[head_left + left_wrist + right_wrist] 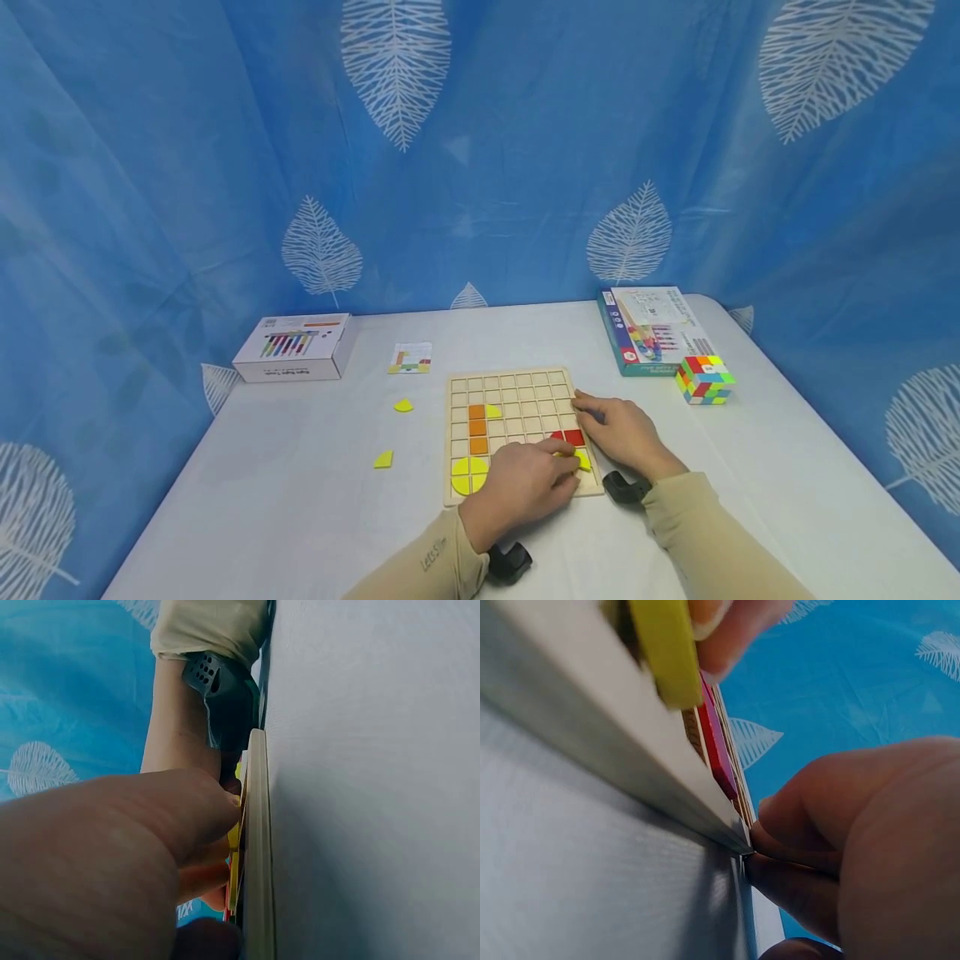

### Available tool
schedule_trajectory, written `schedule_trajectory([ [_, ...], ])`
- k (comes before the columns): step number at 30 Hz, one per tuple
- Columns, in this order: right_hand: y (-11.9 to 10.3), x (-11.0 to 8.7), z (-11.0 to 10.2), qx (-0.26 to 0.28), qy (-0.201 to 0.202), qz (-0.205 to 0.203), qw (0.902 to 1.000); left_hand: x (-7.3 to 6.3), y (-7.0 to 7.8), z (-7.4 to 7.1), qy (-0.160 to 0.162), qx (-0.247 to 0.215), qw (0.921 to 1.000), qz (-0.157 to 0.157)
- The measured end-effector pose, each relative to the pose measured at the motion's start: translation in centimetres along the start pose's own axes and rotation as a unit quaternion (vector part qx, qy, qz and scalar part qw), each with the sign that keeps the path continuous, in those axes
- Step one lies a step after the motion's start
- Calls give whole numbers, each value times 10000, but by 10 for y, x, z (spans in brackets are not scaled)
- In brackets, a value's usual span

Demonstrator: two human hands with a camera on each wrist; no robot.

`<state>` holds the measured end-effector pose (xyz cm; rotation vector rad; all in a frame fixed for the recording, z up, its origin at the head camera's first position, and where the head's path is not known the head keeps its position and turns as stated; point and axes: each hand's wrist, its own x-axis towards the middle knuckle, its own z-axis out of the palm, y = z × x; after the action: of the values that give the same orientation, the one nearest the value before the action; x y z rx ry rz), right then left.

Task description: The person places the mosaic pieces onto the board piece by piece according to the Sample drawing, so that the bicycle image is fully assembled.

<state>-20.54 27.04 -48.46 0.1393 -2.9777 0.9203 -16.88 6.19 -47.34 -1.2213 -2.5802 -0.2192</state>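
Observation:
A wooden grid board (pixel 517 408) lies on the table. My right hand (pixel 622 429) grips its right edge, thumb and fingers meeting at the rim in the right wrist view. My left hand (pixel 521 479) reaches over the board's lower right, its curled fingers on a yellow quarter-circle piece (pixel 667 652) that sits tilted there. Part of that piece is hidden by the fingers. Just above lies a red square piece (pixel 573 437). Toward the board's left are an orange square piece (pixel 477 427) in a column of three and a yellow circle (pixel 461 467) made of quarter pieces.
Two loose yellow quarter pieces, one upper (pixel 403 405) and one lower (pixel 384 459), lie left of the board. Behind them is a pattern card (pixel 410 357). A white box (pixel 294 347) stands back left; a flat game box (pixel 656 329) and a colourful cube (pixel 705 380) are at right.

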Motion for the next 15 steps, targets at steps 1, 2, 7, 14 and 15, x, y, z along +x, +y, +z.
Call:
schedule_trajectory([
  [1,0,0,0,-8,-2,-8,10000,0,0,1,46,54,10000,39],
  [2,0,0,0,-9,-1,-13,10000,0,0,1,143,101,9998,97],
  [7,1,-1,0,17,52,-66,10000,-1,-1,3,395,85,9980,479],
  [14,1,0,0,12,62,-72,10000,-1,1,2,341,249,9966,702],
  [15,2,0,0,10,72,-69,9999,-1,2,1,358,300,9964,702],
])
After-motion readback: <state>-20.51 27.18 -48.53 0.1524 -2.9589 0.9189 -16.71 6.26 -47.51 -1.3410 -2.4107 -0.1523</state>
